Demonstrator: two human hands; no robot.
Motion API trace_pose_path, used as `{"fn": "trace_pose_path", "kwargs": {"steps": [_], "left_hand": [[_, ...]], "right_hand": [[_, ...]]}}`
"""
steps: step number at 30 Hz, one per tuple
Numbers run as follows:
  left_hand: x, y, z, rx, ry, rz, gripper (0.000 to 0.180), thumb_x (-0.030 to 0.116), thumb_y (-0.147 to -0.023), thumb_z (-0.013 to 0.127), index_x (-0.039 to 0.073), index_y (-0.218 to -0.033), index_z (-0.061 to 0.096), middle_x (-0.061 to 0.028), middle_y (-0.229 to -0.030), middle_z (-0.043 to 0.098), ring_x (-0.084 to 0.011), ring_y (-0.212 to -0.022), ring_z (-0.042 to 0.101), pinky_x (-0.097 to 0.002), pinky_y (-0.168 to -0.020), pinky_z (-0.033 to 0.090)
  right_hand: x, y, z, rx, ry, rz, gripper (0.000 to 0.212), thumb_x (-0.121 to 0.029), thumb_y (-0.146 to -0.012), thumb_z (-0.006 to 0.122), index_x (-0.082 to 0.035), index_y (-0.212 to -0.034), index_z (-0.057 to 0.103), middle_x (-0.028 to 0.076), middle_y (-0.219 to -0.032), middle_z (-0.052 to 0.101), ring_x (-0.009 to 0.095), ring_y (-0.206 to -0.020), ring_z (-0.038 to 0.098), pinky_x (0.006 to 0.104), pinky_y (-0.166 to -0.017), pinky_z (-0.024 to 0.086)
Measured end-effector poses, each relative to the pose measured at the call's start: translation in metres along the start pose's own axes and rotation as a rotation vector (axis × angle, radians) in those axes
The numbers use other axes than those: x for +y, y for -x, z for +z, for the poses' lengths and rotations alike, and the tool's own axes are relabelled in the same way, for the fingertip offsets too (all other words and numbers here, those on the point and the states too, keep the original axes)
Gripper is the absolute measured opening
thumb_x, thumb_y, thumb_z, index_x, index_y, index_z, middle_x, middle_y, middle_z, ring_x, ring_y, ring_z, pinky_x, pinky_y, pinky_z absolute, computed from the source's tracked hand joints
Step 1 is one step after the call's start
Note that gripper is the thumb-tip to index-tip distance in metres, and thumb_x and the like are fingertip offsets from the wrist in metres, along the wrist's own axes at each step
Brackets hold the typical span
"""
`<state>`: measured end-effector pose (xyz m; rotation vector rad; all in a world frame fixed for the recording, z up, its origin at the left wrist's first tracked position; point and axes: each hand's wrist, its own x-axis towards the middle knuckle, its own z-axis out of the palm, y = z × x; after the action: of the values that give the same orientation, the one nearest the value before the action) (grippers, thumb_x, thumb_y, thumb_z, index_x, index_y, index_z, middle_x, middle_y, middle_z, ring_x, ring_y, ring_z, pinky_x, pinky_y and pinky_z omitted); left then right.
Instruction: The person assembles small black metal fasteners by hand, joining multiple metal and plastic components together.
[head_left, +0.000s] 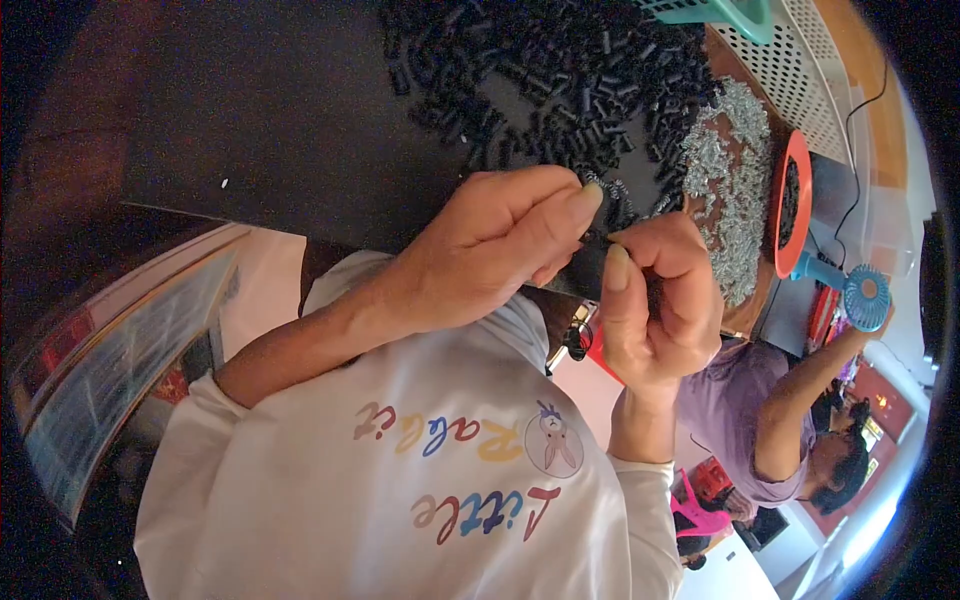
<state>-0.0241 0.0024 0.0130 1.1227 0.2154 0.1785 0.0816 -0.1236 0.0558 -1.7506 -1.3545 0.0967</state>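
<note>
My left hand (500,230) is closed, its thumb pressed against the curled forefinger. Small silvery metal coils (607,184) show at its thumb tip; I cannot tell whether they are in its grip or lie behind it. Close beside it, my right hand (665,295) is also closed, with thumb and forefinger pinched together. Whatever sits in that pinch is too small to make out. Just beyond both hands, many short black tubes (560,75) are spread over the dark tabletop (260,110). A pile of small silvery metal pieces (735,180) lies to the right.
An orange-red round container (793,205) stands beyond the metal pieces. A white perforated basket (790,75) and a green plastic container (740,15) are at the far right. On the right, another person in a purple shirt (740,400) reaches toward a blue handheld fan (865,297).
</note>
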Motion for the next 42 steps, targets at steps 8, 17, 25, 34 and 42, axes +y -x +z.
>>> {"fn": "trace_pose_path", "kwargs": {"steps": [8, 17, 25, 34, 42], "left_hand": [[-0.001, 0.002, 0.002, 0.021, -0.023, -0.024, 0.029, 0.025, -0.098, 0.041, 0.002, -0.085, 0.054, 0.0003, -0.065, 0.048, -0.0064, -0.059, 0.046, -0.0209, -0.053, 0.038], [-0.007, 0.001, -0.003, 0.029, -0.011, 0.059, 0.03, 0.024, -0.098, 0.041, 0.001, -0.083, 0.054, 0.0005, -0.065, 0.049, -0.0057, -0.059, 0.045, -0.0206, -0.053, 0.037], [-0.002, 0.003, 0.002, 0.058, 0.072, 0.041, 0.03, 0.023, -0.098, 0.04, 0.002, -0.084, 0.054, 0.0005, -0.063, 0.048, -0.0055, -0.059, 0.044, -0.0205, -0.053, 0.036], [-0.005, 0.002, 0.003, 0.058, 0.117, 0.057, 0.033, 0.027, -0.099, 0.039, 0.002, -0.083, 0.053, 0.0009, -0.062, 0.046, -0.006, -0.058, 0.042, -0.0215, -0.052, 0.035], [-0.005, 0.0, -0.001, 0.015, 0.008, 0.093, 0.034, 0.026, -0.099, 0.038, 0.002, -0.08, 0.053, 0.0014, -0.062, 0.046, -0.0056, -0.058, 0.042, -0.0213, -0.053, 0.035]], "right_hand": [[-0.002, 0.002, 0.005, -0.014, 0.037, 0.006, 0.013, 0.007, -0.074, 0.063, 0.001, -0.083, 0.056, 0.011, -0.071, 0.056, 0.023, -0.057, 0.054, 0.0309, -0.051, 0.045], [0.003, 0.004, 0.005, 0.084, 0.001, -0.013, 0.015, 0.006, -0.073, 0.065, 0.002, -0.085, 0.056, 0.012, -0.072, 0.059, 0.024, -0.059, 0.056, 0.0303, -0.053, 0.046], [0.004, 0.009, 0.007, 0.079, -0.163, 0.138, 0.013, 0.005, -0.075, 0.065, 0.004, -0.086, 0.057, 0.014, -0.074, 0.06, 0.023, -0.062, 0.057, 0.0291, -0.056, 0.046], [0.004, 0.009, 0.009, 0.101, -0.176, 0.12, 0.013, 0.004, -0.076, 0.065, 0.004, -0.086, 0.056, 0.014, -0.073, 0.06, 0.022, -0.062, 0.058, 0.0292, -0.056, 0.047], [0.006, 0.007, 0.01, 0.074, -0.112, 0.06, 0.012, 0.005, -0.077, 0.065, 0.003, -0.085, 0.055, 0.014, -0.073, 0.06, 0.022, -0.059, 0.057, 0.0289, -0.053, 0.046]]}}
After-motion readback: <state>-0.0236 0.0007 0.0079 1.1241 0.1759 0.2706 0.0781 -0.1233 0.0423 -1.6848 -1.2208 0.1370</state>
